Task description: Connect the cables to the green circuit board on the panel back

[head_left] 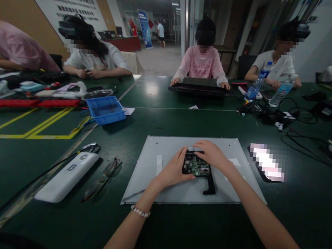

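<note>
A green circuit board (198,168) in a black frame lies over a flat grey-white panel (143,163) on the table before me. An L-shaped black arm (211,186) of the frame sticks out towards me. My left hand (174,168) holds the board's left side, thumb along the near edge and fingers at the far left corner. From the right, my right hand (211,155) curves over the far edge, its fingertips closed at a small pale piece (191,149) there. Its grip is partly hidden. White tape strips (159,165) are stuck on the panel.
To my left are a white power bank (68,176) with a cable, glasses (101,181) and a blue bin (106,111). A phone (267,163) lies right of the panel. Bottles (258,82) and tangled cables stand farther right. Across the table a person (202,63) holds a dark panel (199,88).
</note>
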`<state>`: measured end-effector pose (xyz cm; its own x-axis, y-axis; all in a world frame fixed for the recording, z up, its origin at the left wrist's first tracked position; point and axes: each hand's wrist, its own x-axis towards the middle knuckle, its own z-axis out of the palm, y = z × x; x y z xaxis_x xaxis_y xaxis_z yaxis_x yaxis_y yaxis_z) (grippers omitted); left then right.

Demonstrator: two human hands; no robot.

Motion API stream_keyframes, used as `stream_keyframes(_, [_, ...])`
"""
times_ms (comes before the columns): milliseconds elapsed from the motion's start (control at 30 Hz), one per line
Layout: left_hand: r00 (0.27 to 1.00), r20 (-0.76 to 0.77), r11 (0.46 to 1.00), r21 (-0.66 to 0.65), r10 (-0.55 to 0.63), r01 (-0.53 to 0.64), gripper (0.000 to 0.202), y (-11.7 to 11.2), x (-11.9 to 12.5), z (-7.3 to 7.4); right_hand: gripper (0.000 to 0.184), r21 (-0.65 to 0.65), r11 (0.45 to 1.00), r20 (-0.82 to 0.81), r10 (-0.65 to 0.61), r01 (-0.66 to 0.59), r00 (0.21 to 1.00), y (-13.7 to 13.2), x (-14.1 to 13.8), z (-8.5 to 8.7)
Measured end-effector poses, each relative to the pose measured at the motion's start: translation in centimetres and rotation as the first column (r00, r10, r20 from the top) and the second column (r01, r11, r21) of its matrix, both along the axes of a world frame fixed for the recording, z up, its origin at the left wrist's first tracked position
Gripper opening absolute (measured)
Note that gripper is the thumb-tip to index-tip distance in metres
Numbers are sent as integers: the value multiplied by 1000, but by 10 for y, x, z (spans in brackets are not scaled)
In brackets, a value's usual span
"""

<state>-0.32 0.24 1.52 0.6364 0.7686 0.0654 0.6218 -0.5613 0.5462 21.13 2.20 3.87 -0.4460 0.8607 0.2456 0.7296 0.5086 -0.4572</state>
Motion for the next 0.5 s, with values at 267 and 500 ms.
stream_keyframes(267, [1000,-1,1000,7,1,-1,109,3,-1,-3,23,16,1000,24,-25,24,999,13,-15,-18])
stream_keyframes(500, [1000,17,1000,14,-1,1,110,2,-2,3,23,170,929,96,-347,328,933,-5,30,-18])
